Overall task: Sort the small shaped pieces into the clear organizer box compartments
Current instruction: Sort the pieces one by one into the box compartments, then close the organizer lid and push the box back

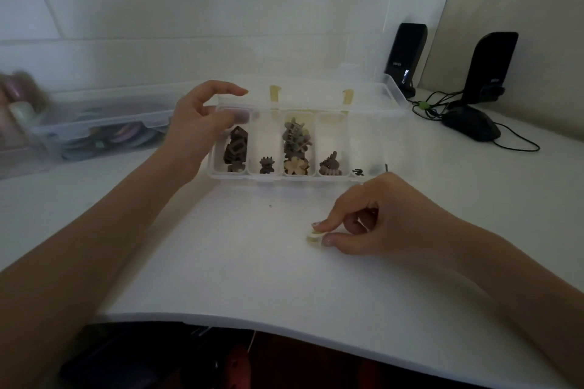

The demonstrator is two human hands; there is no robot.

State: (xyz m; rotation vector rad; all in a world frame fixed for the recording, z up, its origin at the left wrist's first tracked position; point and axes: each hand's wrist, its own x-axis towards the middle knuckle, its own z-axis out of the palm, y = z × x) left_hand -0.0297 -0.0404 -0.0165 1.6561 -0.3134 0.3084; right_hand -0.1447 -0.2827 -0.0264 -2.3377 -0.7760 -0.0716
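Organizer box (392, 123) open on table (221, 262); our right hand (379, 218) pinched cream piece (314, 237), left hand (202, 117) relaxed, holding nothing.

We see a white, smooth-topped table (221, 262). On it sit a clear plastic organizer box with five compartments (297, 175), a small cream round piece (314, 238), a larger clear plastic storage bin (104, 133) at the left, two black upright speakers (406, 57) (491, 66), a black computer mouse (471, 126) and, it seems, a tiny dark speck (270, 206).
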